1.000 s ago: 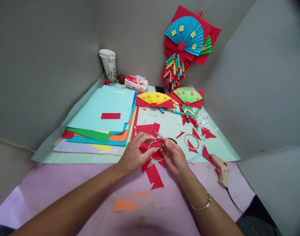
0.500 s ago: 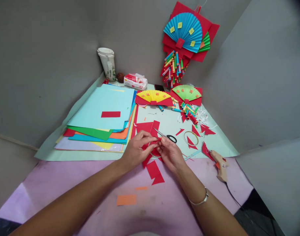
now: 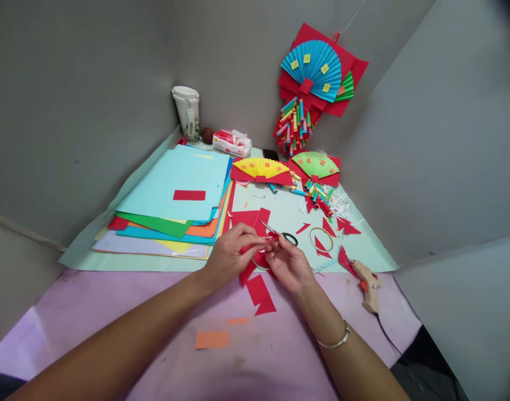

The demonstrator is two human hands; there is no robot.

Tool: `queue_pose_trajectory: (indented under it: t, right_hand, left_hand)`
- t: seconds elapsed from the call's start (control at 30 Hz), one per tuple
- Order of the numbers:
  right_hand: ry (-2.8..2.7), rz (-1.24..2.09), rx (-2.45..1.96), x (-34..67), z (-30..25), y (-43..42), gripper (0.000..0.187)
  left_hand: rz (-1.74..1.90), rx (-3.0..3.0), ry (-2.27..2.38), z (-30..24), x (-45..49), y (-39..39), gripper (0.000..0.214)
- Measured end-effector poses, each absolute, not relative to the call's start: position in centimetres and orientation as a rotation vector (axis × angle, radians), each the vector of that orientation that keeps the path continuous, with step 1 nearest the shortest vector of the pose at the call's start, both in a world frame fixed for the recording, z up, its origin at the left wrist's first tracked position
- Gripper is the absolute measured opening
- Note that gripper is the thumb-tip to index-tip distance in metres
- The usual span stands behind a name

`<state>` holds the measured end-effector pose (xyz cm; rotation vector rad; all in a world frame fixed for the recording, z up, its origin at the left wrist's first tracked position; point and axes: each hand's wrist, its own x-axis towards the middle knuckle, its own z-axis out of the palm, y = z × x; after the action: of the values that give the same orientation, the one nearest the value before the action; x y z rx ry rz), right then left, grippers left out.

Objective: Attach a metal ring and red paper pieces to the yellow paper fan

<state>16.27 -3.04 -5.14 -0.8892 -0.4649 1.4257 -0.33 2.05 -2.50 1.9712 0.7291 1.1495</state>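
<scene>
My left hand [image 3: 235,249] and my right hand [image 3: 289,262] meet over the near edge of the pale green sheet. Between their pinched fingertips is a small piece of red paper [image 3: 272,236], partly covered by the fingers. Just behind them lie scissors [image 3: 290,239] with black handles, blades pointing to the upper left. Under the hands are larger red paper pieces [image 3: 245,218] and the curve of a ring [image 3: 261,267], mostly hidden. A notched red strip [image 3: 261,294] lies close by on the pink table.
Coloured paper sheets [image 3: 167,184] are stacked at left. A glue gun [image 3: 367,285] with a cord lies at right, near a tape ring [image 3: 321,241] and red scraps. Yellow [image 3: 261,167] and green [image 3: 314,165] paper fans stand behind; a cup [image 3: 187,111] stands at back left.
The right fingers have opened slightly from the left ones, and more of the red paper shows between them. The whole view has shifted a little.
</scene>
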Motion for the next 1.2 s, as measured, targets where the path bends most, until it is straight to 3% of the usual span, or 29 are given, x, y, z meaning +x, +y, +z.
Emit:
queue_pose_trajectory:
  t: [0.27, 0.67, 0.93, 1.0, 1.2]
  right_hand:
    - [-0.505, 1.413, -0.926, 16.0, -5.1, -3.1, 0.017]
    - [-0.682, 1.278, -1.076, 16.1, -5.0, -3.7, 0.018]
    - [-1.129, 0.744, -1.259, 16.7, -3.0, -4.7, 0.007]
    - [-1.294, 0.520, -1.261, 16.8, -2.7, -4.9, 0.007]
    - [-1.574, -0.007, -1.168, 16.7, -2.5, -5.0, 0.023]
  left_hand:
    - [1.007, 1.738, 0.808, -1.9, -0.4, 2.3, 0.013]
    - [1.093, 2.047, 0.788, -2.0, -0.6, 2.4, 0.011]
    - [1.290, 2.028, 0.697, -1.4, -0.9, 2.1, 0.009]
    - [1.176, 1.884, 0.748, -1.3, -0.9, 2.2, 0.005]
    - [0.755, 1.377, 0.761, -1.3, -0.6, 2.6, 0.023]
